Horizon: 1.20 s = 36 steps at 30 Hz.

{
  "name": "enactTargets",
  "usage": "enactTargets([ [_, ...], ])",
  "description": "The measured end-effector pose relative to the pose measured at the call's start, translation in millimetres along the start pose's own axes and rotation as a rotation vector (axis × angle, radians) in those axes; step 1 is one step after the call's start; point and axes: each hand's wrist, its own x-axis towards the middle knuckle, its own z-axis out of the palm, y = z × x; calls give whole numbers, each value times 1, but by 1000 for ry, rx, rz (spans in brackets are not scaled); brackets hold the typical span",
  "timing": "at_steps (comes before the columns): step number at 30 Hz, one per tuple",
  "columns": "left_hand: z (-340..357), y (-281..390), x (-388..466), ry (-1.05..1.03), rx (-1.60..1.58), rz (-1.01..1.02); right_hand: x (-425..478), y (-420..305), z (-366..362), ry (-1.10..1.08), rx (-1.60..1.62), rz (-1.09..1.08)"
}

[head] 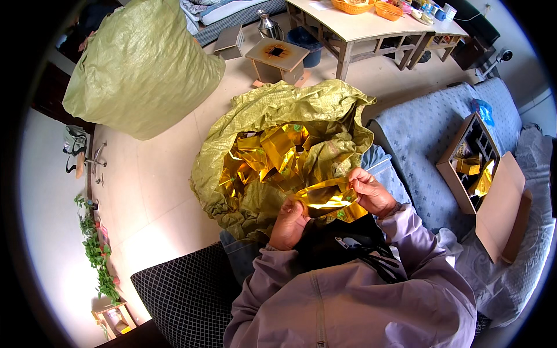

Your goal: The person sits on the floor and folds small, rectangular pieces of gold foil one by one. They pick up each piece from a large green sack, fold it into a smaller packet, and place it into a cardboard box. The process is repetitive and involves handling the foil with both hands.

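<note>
Between my two hands, over my lap, stretches a piece of gold foil paper (328, 198), shiny and bearing a green print. My left hand (290, 221) grips its left end, fingers closed on it. At the upper right corner, my right hand (369, 191) pinches the foil between thumb and fingers. Just beyond my hands an open yellow-green woven sack (296, 102) rests with its rim folded down. Many folded gold foil pieces (278, 150) lie inside it. How deep they go is hidden.
A cardboard box (450, 182) with gold items stands open on the blue sofa (417, 113) at right. A large full woven sack (143, 69) is at upper left. Beyond are a small stove-like stand (276, 54) and a table (348, 24) with orange baskets (388, 11).
</note>
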Motion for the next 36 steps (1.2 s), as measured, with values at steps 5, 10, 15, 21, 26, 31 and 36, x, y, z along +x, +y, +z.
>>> enactTargets([
  [5, 14, 4, -3, 49, -130, -82, 0, 4, 8, 1, 44, 57],
  [10, 16, 9, -5, 4, -133, -100, 1, 0, 8, -55, -266, 86],
  [15, 27, 18, -7, 354, 489, 76, 0, 0, 12, 71, -160, -21],
  [21, 71, 52, 1, -27, 1431, 808, 3, -4, 21, 34, -79, 7],
  [26, 74, 51, 5, 22, 1365, 892, 8, -3, 33, 0, -115, -2],
  [31, 76, 37, 3, 50, 1114, 851, 7, -2, 42, -40, -331, 42],
  [36, 76, 42, -5, 83, 1160, 877, 11, -7, 60, -44, -406, 78],
])
